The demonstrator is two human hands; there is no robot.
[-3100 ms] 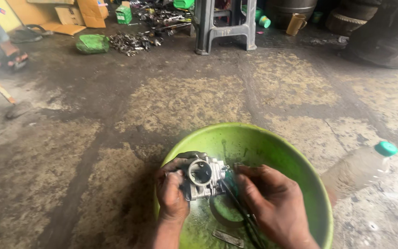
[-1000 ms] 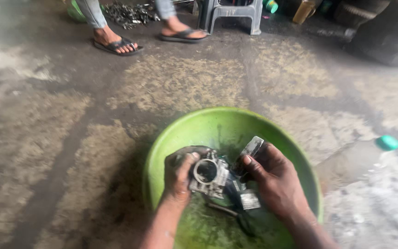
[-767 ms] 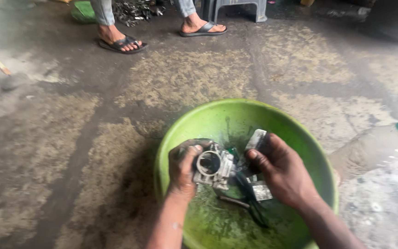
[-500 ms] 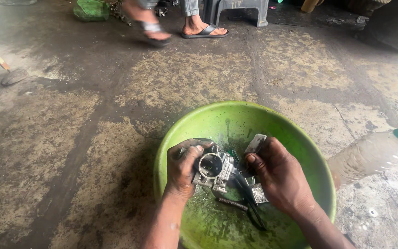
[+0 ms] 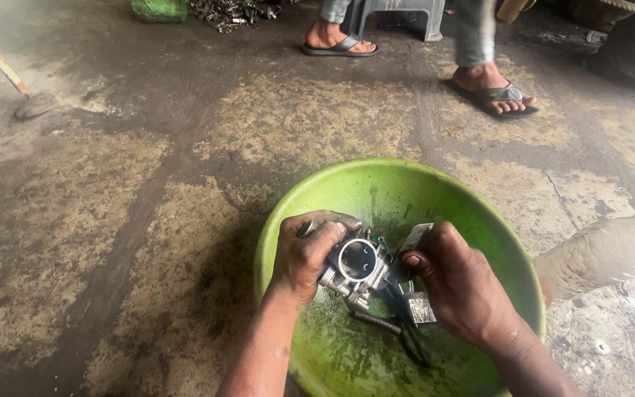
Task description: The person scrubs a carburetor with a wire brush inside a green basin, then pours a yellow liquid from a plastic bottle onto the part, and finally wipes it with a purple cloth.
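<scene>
- Your left hand (image 5: 304, 257) grips the metal part (image 5: 358, 268), fingers closed round it, over the middle of the green bowl (image 5: 347, 184).
- Your right hand (image 5: 464, 287) is closed on a small tool at the part's right side.
- The bowl sits on the floor (image 5: 112, 220).
- A bottle (image 5: 600, 250) lies just right of the bowl.
- Someone's sandalled feet (image 5: 490, 92) stand well beyond the bowl's far rim.

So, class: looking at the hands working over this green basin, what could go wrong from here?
The wet metal carburettor could slip from the left hand into the green basin. The small spring lying loose in the basin might get lost. A passer-by's sandalled foot steps close and could knock the basin.
</scene>
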